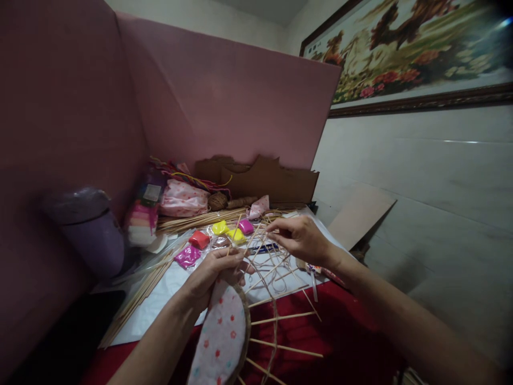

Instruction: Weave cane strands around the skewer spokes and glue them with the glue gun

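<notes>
My left hand (pixel 214 272) is closed on the upper rim of a round basket base (pixel 221 337) covered in white cloth with small red flowers. Thin bamboo sticks (pixel 280 318) radiate out of that base over the red tablecloth. My right hand (pixel 298 238) hovers just beyond it, fingers pinched round one of the upright sticks (pixel 260 247) near its tip. A brown twine strand (pixel 274 326) runs across the spokes.
Coloured clay packets (pixel 199 239) lie on white paper (pixel 176 278). A bundle of sticks (pixel 192 220), a twine ball (pixel 217 201), pink cloth (pixel 182 199) and cardboard (pixel 264 179) sit behind. A purple bin (pixel 90 230) stands left. Pink boards wall the back.
</notes>
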Motion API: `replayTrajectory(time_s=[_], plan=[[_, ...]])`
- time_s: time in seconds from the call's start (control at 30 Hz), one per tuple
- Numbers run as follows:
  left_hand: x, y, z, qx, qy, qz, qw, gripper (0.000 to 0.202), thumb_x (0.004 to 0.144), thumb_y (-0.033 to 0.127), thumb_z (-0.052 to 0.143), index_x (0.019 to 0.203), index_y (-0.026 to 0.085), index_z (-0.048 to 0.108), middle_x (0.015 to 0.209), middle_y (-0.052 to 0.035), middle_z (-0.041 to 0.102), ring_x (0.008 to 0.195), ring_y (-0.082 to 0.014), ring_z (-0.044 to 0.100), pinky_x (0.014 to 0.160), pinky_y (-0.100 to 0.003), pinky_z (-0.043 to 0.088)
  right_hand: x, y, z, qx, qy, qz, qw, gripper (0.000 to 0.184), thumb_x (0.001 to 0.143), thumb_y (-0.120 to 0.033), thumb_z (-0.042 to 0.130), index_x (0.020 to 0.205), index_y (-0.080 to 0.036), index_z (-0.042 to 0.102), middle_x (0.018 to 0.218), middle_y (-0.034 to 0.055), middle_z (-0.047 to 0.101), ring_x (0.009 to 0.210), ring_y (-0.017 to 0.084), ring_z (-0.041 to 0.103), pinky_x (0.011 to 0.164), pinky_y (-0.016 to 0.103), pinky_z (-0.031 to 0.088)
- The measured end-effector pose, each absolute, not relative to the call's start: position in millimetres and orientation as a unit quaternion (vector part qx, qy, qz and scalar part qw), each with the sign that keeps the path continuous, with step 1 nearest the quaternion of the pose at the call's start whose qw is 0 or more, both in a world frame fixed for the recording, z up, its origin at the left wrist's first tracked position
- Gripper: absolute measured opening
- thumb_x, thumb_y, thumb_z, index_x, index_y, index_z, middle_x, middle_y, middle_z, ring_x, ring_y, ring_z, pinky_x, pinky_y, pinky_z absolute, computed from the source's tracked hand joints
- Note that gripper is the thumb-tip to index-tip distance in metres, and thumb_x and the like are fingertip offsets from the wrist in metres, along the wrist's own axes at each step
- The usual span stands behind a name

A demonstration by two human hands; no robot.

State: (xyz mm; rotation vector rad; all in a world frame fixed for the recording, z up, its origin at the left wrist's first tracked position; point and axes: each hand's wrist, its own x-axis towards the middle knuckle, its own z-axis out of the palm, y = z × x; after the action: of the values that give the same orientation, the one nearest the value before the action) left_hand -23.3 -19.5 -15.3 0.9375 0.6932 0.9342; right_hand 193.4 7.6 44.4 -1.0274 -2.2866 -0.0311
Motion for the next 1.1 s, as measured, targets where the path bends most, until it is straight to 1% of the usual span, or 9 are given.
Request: replayTrajectory(time_s=[0.13,0.33,0.53,0.7,0.97,1.1], plan=[[-24,-19,-16,0.429,0.314,0.425,0.732,0.02,0.075,0.023,0.063,0.091,0.011,0.059,0.076,-0.0119,0.069,0.054,-0.0107,0.057,0.054,-0.023,0.044,189,22,48,-0.416,-0.853,-0.012,0.314,0.015,0.08,-0.026,0.057,0.077,-0.018,0.069,0.06,0.0002,0.062,0.051,0.008,0.047,0.053,0.022,0.029],[-24,-19,-17,0.431,0.313,0.429,0.73,0.022,0.074,0.024,0.064,0.092,0.012,0.06,0.077,-0.0123,0.069,0.056,-0.0109,0.057,0.054,-0.023,0.044,179,37,54,-0.419,-0.843,-0.02,0.337,0.015,0.079,-0.027,0.056,0.077,-0.019,0.069,0.058,-0.0016,0.059,0.05,0.007,0.044,0.052,0.022,0.028],[-25,-19,-17,0.427,0.31,0.43,0.733,0.021,0.072,0.025,0.066,0.088,0.012,0.061,0.077,-0.0126,0.069,0.053,-0.0103,0.056,0.053,-0.023,0.043,179,33,56,-0.412,-0.837,-0.011,0.359,0.018,0.08,-0.028,0.055,0.075,-0.017,0.068,0.055,-0.0019,0.056,0.048,0.007,0.041,0.051,0.022,0.027],[-24,-20,-15,0.425,0.312,0.426,0.736,0.022,0.073,0.026,0.065,0.089,0.012,0.061,0.077,-0.012,0.069,0.053,-0.0105,0.057,0.054,-0.023,0.043,182,25,54,-0.399,-0.845,-0.003,0.356,0.016,0.079,-0.025,0.055,0.075,-0.016,0.067,0.056,-0.0021,0.055,0.049,0.007,0.041,0.052,0.022,0.028],[-25,-20,-14,0.423,0.317,0.429,0.733,0.023,0.072,0.024,0.066,0.09,0.011,0.06,0.075,-0.0116,0.069,0.054,-0.0114,0.058,0.053,-0.023,0.043,185,10,59,-0.381,-0.857,0.01,0.347,0.013,0.076,-0.022,0.057,0.074,-0.016,0.069,0.049,-0.0038,0.048,0.045,0.006,0.035,0.048,0.022,0.025],[-24,-20,-15,0.424,0.319,0.428,0.732,0.025,0.071,0.025,0.066,0.091,0.011,0.061,0.075,-0.0113,0.069,0.053,-0.0116,0.058,0.052,-0.023,0.044,188,5,58,-0.349,-0.875,0.028,0.334,0.014,0.076,-0.022,0.058,0.076,-0.016,0.07,0.05,-0.003,0.052,0.045,0.006,0.036,0.047,0.021,0.026]])
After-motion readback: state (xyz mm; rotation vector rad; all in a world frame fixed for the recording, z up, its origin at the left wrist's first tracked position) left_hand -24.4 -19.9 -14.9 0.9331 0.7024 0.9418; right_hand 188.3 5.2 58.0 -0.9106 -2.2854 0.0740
